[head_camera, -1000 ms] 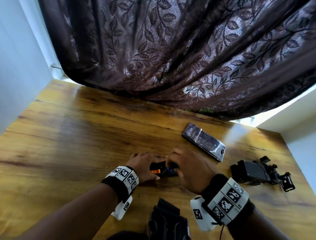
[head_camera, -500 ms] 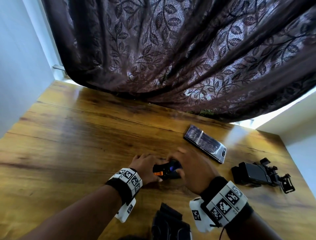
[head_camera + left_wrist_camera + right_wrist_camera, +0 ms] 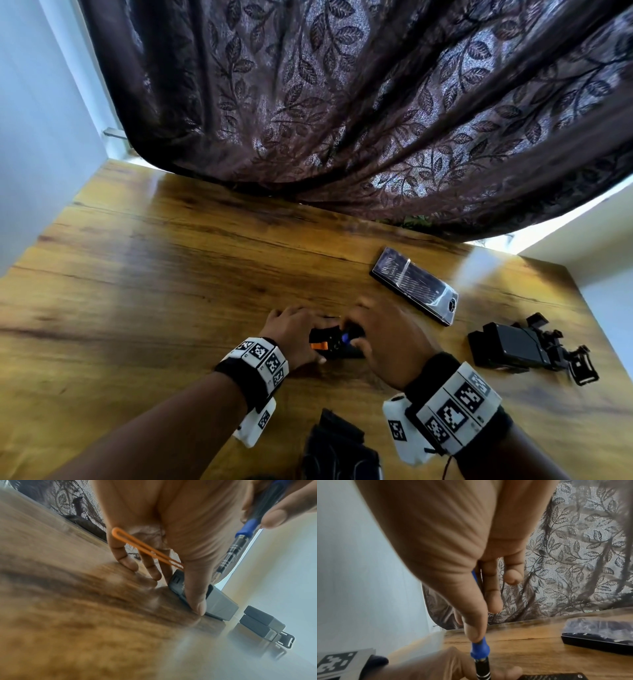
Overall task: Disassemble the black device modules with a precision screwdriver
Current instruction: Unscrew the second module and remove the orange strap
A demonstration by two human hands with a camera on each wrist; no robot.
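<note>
A small black device module (image 3: pixel 330 346) with an orange tab lies on the wooden table (image 3: pixel 164 291). My left hand (image 3: pixel 296 330) grips it from the left. In the left wrist view the thumb (image 3: pixel 195 591) presses its near side and the fingers brace behind the module (image 3: pixel 220 603), with an orange loop (image 3: pixel 145 547) crossing them. My right hand (image 3: pixel 387 337) holds a precision screwdriver (image 3: pixel 480 654) upright, thumb and fingers pinched round its blue collar. The screwdriver (image 3: pixel 240 540) points down at the module's top; its tip is hidden.
A clear-lidded bit case (image 3: pixel 414 286) lies behind my right hand. Another black module with straps and clips (image 3: pixel 524 349) sits at the right. A black item (image 3: pixel 339 448) lies at the near edge. A dark leaf-patterned curtain (image 3: pixel 342 102) hangs over the table's far side.
Both hands stay on the module at the same spot. The screwdriver's blue collar now shows more between them, and the head view has shifted slightly.
</note>
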